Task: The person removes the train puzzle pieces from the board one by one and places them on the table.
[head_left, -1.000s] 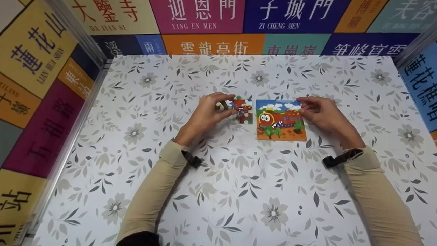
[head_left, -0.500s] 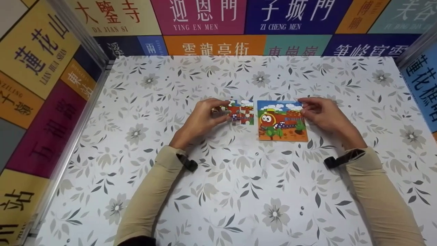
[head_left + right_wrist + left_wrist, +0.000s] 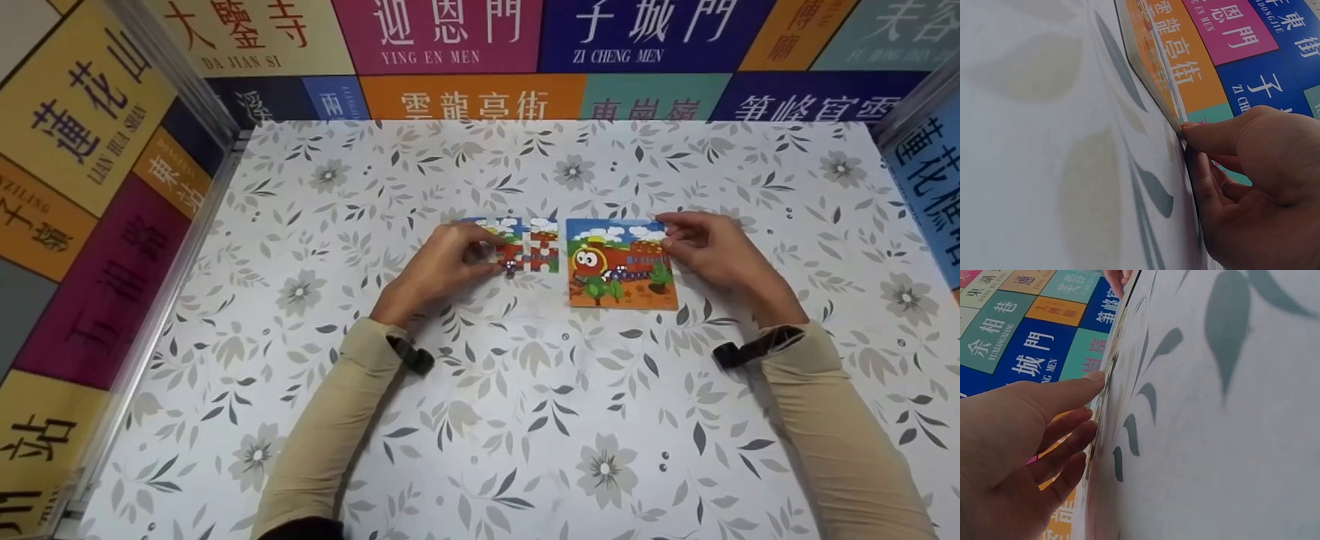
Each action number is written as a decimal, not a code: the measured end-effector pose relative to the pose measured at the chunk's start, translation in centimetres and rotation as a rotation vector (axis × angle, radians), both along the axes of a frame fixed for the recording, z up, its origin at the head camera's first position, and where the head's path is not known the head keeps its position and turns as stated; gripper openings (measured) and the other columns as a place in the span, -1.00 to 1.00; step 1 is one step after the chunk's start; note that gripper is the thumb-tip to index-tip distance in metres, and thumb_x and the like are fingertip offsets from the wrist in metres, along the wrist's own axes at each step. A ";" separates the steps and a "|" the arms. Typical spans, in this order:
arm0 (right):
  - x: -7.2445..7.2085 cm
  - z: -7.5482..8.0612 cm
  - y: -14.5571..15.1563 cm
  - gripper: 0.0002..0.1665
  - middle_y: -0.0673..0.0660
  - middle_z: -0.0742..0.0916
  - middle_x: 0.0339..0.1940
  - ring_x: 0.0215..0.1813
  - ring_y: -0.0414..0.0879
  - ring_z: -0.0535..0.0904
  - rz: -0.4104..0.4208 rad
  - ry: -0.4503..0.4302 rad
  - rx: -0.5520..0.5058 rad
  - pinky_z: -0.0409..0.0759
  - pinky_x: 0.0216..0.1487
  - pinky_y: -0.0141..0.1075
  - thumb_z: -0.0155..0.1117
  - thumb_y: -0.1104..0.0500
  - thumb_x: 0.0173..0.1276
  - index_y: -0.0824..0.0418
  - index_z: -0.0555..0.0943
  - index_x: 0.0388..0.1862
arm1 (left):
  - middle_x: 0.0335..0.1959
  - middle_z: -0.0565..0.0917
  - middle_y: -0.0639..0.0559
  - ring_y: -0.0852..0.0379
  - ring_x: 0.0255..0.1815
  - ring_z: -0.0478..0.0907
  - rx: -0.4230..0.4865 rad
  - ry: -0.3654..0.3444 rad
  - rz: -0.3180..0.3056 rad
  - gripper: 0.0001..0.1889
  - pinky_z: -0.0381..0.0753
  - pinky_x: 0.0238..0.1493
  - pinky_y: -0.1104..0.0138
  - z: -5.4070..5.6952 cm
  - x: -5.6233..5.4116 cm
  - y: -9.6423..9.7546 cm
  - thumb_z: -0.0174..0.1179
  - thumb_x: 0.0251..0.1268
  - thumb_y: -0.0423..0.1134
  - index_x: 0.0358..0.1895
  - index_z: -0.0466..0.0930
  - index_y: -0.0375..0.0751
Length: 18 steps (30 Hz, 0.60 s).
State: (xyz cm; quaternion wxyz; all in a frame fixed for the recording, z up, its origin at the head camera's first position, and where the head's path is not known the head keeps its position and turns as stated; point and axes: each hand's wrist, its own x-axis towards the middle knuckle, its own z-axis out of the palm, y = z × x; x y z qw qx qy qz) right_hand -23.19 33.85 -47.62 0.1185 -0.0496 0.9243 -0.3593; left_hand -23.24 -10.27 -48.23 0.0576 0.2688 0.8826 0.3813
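Note:
Just left of centre, my left hand has thumb and fingertips at a small jigsaw piece showing part of a red train. In the left wrist view, that hand's thumb and fingertips lie right at the tabletop. More joined jigsaw pieces stand in a narrow strip to the right, across a small gap; others are partly hidden behind the left fingers. A square picture board with a smiling red train lies beside them. My right hand pinches its right edge near the upper corner, also seen in the right wrist view.
A white tabletop with grey leaves and flowers spreads all around. Colourful panels with Chinese lettering stand along the back edge, and similar ones line the left side. Both wrists wear dark straps.
My left hand has moved slightly left with a jigsaw piece, leaving a gap beside the right-hand strip of pieces. My right hand keeps its place at the picture board.

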 end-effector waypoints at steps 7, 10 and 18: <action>0.0 0.0 0.0 -0.41 0.23 0.73 0.22 0.15 -0.14 0.66 0.012 0.020 -0.006 0.48 0.05 -0.64 0.28 0.08 0.67 0.03 0.52 0.61 | 0.09 0.81 0.00 0.09 0.02 0.72 -0.034 0.021 -0.031 -0.67 0.72 0.12 0.21 0.0 -0.1 0.0 0.51 0.39 -0.18 0.16 0.83 -0.14; -0.1 -0.1 0.0 -0.42 0.25 0.74 0.20 0.06 -0.29 0.64 0.021 0.035 -0.012 0.49 0.02 -0.69 0.29 0.09 0.67 0.07 0.53 0.60 | 0.08 0.80 0.00 0.09 0.02 0.70 -0.032 0.028 -0.042 -0.69 0.71 0.11 0.21 0.0 -0.1 -0.1 0.50 0.40 -0.19 0.14 0.83 -0.14; -0.1 -0.1 0.1 -0.40 0.26 0.75 0.21 0.06 -0.28 0.64 0.025 0.034 -0.007 0.50 0.01 -0.68 0.31 0.07 0.66 0.06 0.52 0.61 | 0.04 0.78 -0.02 0.06 0.00 0.67 -0.036 0.041 -0.045 -0.69 0.68 0.08 0.20 -0.1 -0.2 -0.2 0.51 0.38 -0.18 0.12 0.84 -0.15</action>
